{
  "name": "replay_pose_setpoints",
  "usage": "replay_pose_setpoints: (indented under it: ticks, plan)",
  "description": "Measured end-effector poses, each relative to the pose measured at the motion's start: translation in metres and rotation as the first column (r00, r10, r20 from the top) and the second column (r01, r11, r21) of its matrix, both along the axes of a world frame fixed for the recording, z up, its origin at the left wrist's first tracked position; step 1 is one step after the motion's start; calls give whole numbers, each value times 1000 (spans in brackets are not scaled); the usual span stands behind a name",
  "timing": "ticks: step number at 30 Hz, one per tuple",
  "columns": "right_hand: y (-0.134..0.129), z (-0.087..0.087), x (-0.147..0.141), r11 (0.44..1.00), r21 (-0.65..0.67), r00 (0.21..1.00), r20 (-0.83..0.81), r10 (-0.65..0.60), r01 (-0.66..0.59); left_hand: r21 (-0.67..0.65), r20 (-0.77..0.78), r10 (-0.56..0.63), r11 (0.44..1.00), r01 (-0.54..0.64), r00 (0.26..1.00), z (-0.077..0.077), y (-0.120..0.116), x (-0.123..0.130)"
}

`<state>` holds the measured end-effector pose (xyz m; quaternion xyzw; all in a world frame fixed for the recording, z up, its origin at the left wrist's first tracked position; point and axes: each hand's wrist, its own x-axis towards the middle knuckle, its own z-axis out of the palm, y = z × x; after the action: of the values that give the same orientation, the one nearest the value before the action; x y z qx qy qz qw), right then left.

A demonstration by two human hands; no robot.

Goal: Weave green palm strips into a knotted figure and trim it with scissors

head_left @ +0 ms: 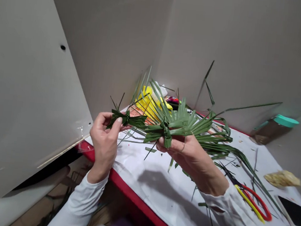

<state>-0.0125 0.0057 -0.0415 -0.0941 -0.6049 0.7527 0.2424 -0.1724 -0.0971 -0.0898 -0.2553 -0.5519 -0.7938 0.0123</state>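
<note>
My left hand [106, 140] pinches a small bow of folded green palm leaf [132, 119] between thumb and fingers, with thin strips poking up from its left end. Beside it, my right hand [183, 145] grips a second palm-leaf bow [167, 130], knotted in the middle with its ends fanned out. Both bows are held up over the table, their inner ends close together; whether they touch I cannot tell. Behind and to the right of my right hand spread palm fronds [213, 138] with long narrow blades.
Red-handled scissors [257, 201] and a yellow-handled tool [249, 202] lie right of my forearm on the white tabletop [155, 186]. Farther right are a phone [297, 211], a crumpled yellowish packet [281, 178] and a teal-lidded jar [272, 130]. A yellow bag [145, 99] sits at the back, near grey walls.
</note>
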Motion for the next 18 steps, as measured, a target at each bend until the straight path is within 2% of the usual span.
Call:
replay_pose_setpoints:
  ticks: [4,6,11,14,18]
  plan:
    - [-4,-3,9,996,58,996,-62,-69,72,29,-65,73,997,-72,995,14,4,20]
    - [-5,-4,11,987,91,987,-107,-121,131,56,-159,132,991,-125,978,22,6,34]
    - [-10,-4,12,965,132,964,-173,-201,225,133,-435,239,971,-201,868,32,10,63]
    - [-11,-5,15,967,115,961,-185,-203,227,155,-470,250,967,-200,846,36,12,73]
    - [-9,-7,21,985,23,971,-170,-165,171,190,-422,296,953,-235,857,41,16,77]
